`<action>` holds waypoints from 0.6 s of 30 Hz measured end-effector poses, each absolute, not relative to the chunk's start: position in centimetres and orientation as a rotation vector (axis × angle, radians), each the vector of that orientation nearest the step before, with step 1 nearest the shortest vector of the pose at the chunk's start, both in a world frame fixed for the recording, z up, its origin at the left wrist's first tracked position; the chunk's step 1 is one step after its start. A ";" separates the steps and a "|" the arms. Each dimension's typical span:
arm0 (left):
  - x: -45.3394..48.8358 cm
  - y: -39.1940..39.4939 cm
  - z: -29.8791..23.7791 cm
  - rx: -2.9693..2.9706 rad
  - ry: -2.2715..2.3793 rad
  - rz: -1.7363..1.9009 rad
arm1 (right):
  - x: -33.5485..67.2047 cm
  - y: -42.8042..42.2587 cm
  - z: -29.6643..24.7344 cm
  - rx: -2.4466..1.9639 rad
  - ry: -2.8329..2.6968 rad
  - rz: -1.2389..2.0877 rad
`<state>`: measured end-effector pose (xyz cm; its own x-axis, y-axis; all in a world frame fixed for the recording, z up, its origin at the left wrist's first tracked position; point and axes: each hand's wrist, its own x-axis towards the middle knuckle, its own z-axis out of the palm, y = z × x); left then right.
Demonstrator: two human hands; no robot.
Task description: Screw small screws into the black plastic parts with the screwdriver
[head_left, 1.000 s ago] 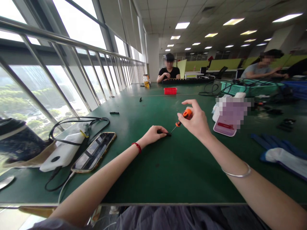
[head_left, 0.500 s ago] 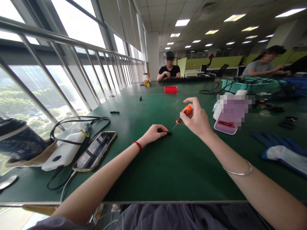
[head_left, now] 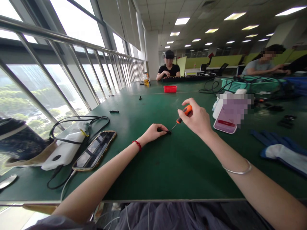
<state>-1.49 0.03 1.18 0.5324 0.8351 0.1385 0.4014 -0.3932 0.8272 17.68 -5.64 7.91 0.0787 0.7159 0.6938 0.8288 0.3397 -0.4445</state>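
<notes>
Low over the green table [head_left: 153,172], my left hand [head_left: 154,132] pinches a small black part [head_left: 169,132] between thumb and fingers. Most of that part is hidden by the fingertips, so its kind is unclear. My right hand [head_left: 198,116] is closed round the orange and black handle of a screwdriver [head_left: 187,111]. The screwdriver is tilted, its thin shaft running down left to the exposed end of the black part. Whether the tip sits in a screw is too small to tell.
At left lie a phone [head_left: 96,150], a white power bank [head_left: 62,153] and looped black cable [head_left: 79,118]. A red tray [head_left: 170,89] stands farther back. To the right are a purple-screened phone [head_left: 226,118], blue-white gloves [head_left: 285,153] and a teal basket [head_left: 251,84]. Two people sit beyond.
My right thumb and fingers have shifted slightly on the screwdriver handle. The left hand keeps its pinch on the black part in the same place.
</notes>
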 end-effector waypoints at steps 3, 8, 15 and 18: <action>-1.5 0.0 1.2 2.002 1.009 0.708 | 17.7 -5.6 7.9 -1.417 -1.667 -0.144; -1.5 -0.1 1.3 1.996 1.016 0.714 | 17.7 -5.5 7.7 -1.293 -1.701 -0.009; -1.5 -0.1 1.4 2.013 1.015 0.710 | 17.3 -5.8 7.8 -1.332 -1.690 0.028; -1.5 -0.1 1.3 2.015 1.024 0.716 | 17.2 -5.9 7.7 -1.272 -1.679 0.036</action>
<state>-1.48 -0.13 1.30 0.5233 0.8405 0.1404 0.4198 -0.3976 0.8159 17.17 -5.86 7.71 0.0404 0.7417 0.6695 0.7120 0.4487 -0.5400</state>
